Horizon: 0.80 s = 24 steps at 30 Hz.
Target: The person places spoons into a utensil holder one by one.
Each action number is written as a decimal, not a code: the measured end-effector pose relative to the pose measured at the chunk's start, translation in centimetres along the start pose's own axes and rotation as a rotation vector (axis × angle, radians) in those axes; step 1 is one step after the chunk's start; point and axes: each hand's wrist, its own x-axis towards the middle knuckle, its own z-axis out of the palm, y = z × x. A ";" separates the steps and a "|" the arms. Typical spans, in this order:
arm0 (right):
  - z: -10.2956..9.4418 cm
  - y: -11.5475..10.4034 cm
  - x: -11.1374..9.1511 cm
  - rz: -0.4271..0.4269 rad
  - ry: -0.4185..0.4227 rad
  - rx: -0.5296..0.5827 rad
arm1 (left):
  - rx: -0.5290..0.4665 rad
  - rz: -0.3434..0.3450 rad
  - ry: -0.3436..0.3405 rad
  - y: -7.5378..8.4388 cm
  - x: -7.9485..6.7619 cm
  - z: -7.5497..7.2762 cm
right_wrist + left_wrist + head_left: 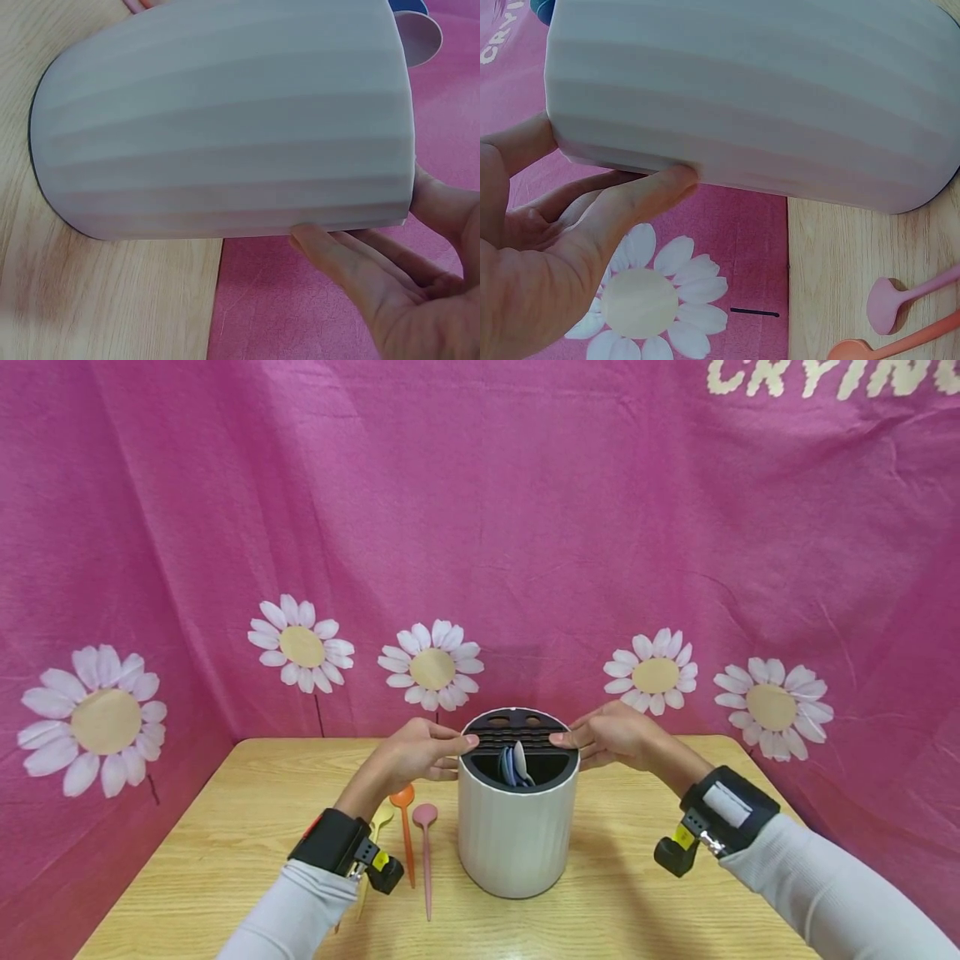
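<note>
A white ribbed utensil holder [517, 843] with a black divided top stands on the table, several blue and pale spoons [514, 763] sticking up from its front compartment. At its left rim, my left hand [415, 750] holds on with the thumb on top and the fingers against the wall. My right hand [618, 737] grips the opposite rim the same way. Both wrist views show fingers touching the ribbed wall [742, 97]; the right one also shows a pale spoon head [418, 39] above the rim.
Left of the holder lie a pink spoon [425, 815], an orange spoon [402, 797] and a yellow spoon [382, 815], partly behind my left wrist. Behind the wooden table [645, 860] hangs a pink cloth [517, 527] with white daisies.
</note>
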 end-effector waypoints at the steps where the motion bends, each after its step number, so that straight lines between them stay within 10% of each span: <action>1: 0.0 0.0 0.0 0.001 0.001 0.001 | 0.003 0.002 -0.003 0.0 0.0 0.0; 24: 0.1 -0.1 0.0 0.032 0.019 0.008 | 0.148 0.001 0.058 0.4 -0.6 0.3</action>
